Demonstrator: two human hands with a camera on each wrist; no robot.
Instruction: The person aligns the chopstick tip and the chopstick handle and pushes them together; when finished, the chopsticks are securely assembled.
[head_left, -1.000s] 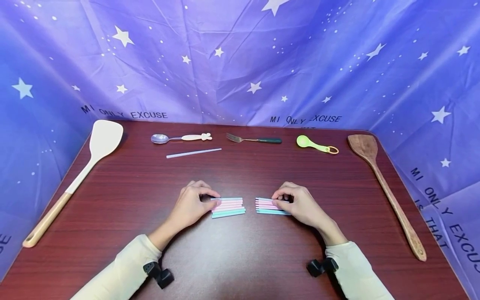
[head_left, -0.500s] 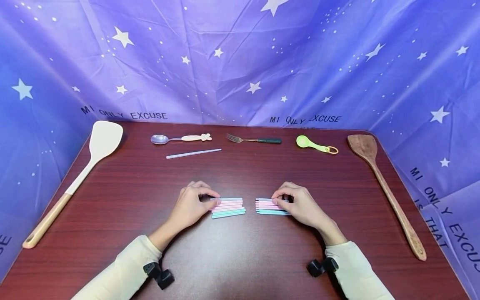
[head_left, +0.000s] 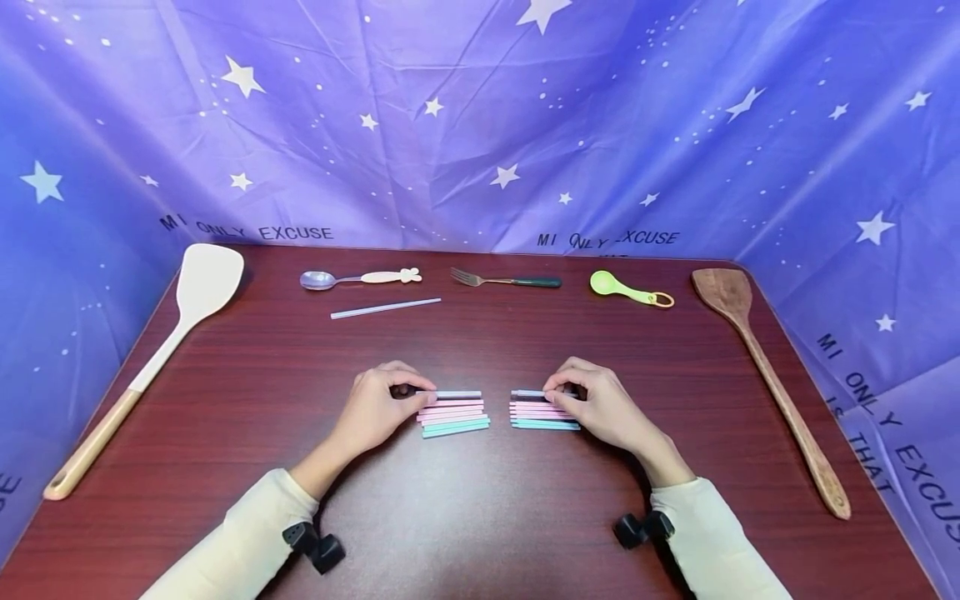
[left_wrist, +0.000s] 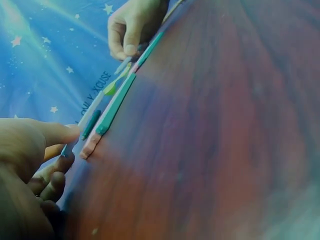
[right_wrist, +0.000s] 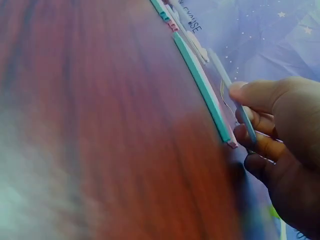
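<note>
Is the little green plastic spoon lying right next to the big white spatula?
No, the little green plastic spoon lies near the brown wooden spatula; the big white spatula is across the table.

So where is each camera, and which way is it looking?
Head: worn on the head, looking forward and down at the table; shows both cream sleeves, the left hand and right hand at two stacks of coloured sticks.
Left wrist: low by the left hand, looking along the sticks to the other hand.
Right wrist: low by the right hand, looking along the sticks toward the cloth backdrop.
Shared: the wrist views both show the teal stick the head view sees from above.
</note>
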